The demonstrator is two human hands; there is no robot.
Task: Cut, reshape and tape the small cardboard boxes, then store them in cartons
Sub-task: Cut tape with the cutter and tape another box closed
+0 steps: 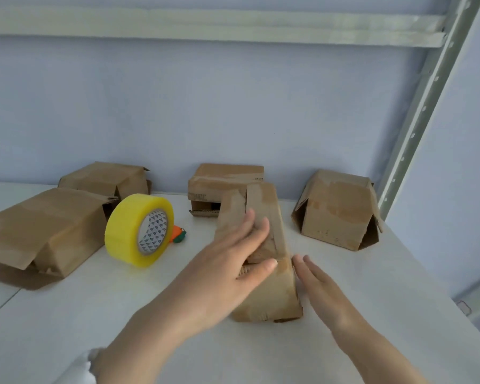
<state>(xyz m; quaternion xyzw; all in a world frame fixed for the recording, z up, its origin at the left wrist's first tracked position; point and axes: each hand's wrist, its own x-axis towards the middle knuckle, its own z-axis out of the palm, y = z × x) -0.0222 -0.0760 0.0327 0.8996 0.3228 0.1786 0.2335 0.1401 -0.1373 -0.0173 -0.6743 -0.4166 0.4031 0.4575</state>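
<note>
A: Nearest us on the table point(67, 314), our left hand point(233, 261) presses flat, fingers straight, on the small box point(272, 297). Our right hand point(324, 289), also flat and holding nothing, flanks the box's right side.

B: We judge this to be reshaping. Taping comes next and calls for the yellow tape roll point(128, 228) beyond, beside more boxes point(336, 212).

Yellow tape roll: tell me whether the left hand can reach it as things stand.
Probably yes. The left hand lies flat on the middle cardboard box, holding nothing; the tape roll stands on edge to its left, only bare table between.
</note>
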